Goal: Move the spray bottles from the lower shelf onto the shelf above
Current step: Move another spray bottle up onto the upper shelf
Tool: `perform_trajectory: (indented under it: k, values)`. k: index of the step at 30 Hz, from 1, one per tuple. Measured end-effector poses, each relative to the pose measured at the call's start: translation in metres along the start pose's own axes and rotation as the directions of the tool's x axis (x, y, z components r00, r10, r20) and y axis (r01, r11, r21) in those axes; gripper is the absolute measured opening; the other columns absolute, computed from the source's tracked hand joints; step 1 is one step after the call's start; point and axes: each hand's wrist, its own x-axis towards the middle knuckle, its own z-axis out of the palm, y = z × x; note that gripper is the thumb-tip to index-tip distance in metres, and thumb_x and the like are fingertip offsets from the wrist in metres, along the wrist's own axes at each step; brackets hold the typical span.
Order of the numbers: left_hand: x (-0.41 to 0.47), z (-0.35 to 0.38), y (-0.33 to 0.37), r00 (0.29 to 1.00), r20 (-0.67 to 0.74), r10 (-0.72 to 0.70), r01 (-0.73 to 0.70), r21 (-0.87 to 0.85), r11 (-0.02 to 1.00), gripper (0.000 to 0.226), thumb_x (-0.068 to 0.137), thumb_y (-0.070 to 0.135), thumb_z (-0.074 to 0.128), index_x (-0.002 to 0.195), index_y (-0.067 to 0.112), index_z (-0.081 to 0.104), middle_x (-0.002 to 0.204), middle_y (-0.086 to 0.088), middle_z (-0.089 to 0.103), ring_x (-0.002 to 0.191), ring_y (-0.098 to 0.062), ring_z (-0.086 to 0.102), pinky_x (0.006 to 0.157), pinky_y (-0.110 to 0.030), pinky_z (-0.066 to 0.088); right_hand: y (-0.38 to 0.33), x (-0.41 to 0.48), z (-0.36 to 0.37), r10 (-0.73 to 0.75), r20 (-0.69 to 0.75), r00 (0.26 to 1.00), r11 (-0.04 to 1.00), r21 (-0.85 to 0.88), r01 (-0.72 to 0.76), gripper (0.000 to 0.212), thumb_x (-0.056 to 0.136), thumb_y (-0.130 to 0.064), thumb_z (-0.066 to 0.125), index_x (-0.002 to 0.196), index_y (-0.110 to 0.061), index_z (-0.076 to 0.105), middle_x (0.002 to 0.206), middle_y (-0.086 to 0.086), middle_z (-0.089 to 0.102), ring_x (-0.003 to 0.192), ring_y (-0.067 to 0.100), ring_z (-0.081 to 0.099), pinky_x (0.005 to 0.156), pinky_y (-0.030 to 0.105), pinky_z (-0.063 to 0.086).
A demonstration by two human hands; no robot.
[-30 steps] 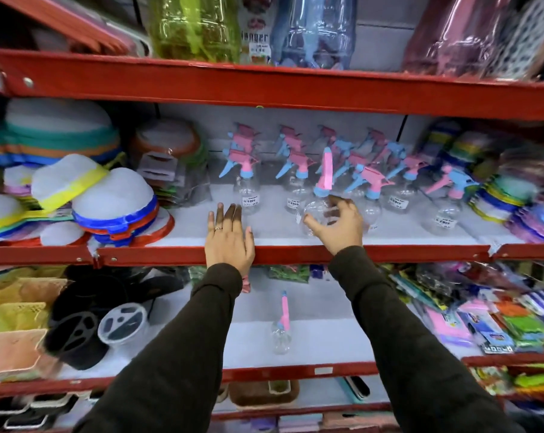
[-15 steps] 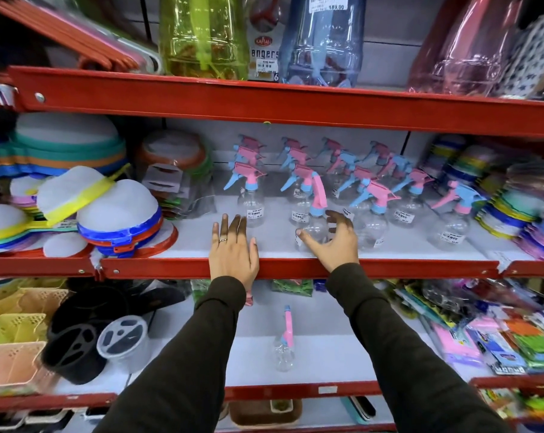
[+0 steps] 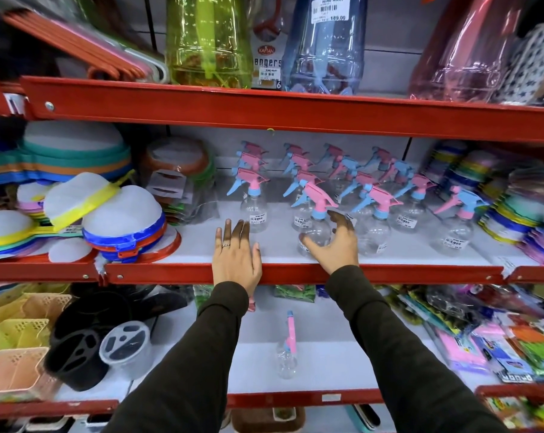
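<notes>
We're in a shop here, a household-goods store by the look of it: red metal shelving [image 3: 295, 115] runs in tiers across the view, every level packed with stock. On the middle shelf stand rows of identical spray bottles [image 3: 372, 220], each with a barcode price sticker [image 3: 455, 241]. Up top, a tall blue plastic bottle [image 3: 323, 45] carries a printed price tag [image 3: 328, 10] reading 189.00, beside a pack of hangers [image 3: 266, 62]. To the left, stacks of coloured mesh covers [image 3: 121, 220]; lower down, plastic baskets [image 3: 17, 367] and bagged goods [image 3: 514, 345] in their retail packaging.
</notes>
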Motion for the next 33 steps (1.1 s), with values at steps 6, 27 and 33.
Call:
perform_trajectory:
  k: [6,27,33]
  values:
    - [0.001,0.002,-0.001,1.000,-0.003,-0.002,0.002,-0.001,1.000,0.064,0.098,0.038,0.020,0.151,0.006,0.034,0.159,-0.010,0.035,0.153,-0.029,0.015,0.125,-0.042,0.000,0.003,0.002,0.002,0.041,-0.022,0.999,0.999,-0.026,-0.042,0.070,0.065,-0.049,0.085,0.121,-0.018,0.057,0.120,0.006,0.060,0.107,0.026,0.060,0.095,0.040,0.055]
    - [-0.004,-0.005,0.000,0.999,0.037,-0.018,0.019,-0.026,0.999,0.063,0.100,0.040,0.022,0.153,0.006,0.029,0.160,-0.010,0.034,0.153,-0.028,0.014,0.125,-0.041,-0.003,0.006,-0.063,-0.002,-0.159,-0.196,0.968,0.943,0.261,0.208,0.018,0.079,-0.021,0.062,0.096,-0.021,0.068,0.085,-0.003,0.064,0.067,0.012,0.062,0.054,0.023,0.052]
    - [-0.011,-0.016,-0.018,1.000,-0.012,0.014,-0.015,-0.094,0.995,0.063,0.099,0.040,0.027,0.152,0.005,0.030,0.159,-0.012,0.035,0.153,-0.028,0.016,0.126,-0.041,0.003,0.048,-0.122,0.026,-0.005,0.064,0.998,0.970,0.241,-0.011,0.013,0.075,-0.020,0.065,0.080,-0.032,0.067,0.072,-0.012,0.066,0.065,0.004,0.062,0.055,0.009,0.047]
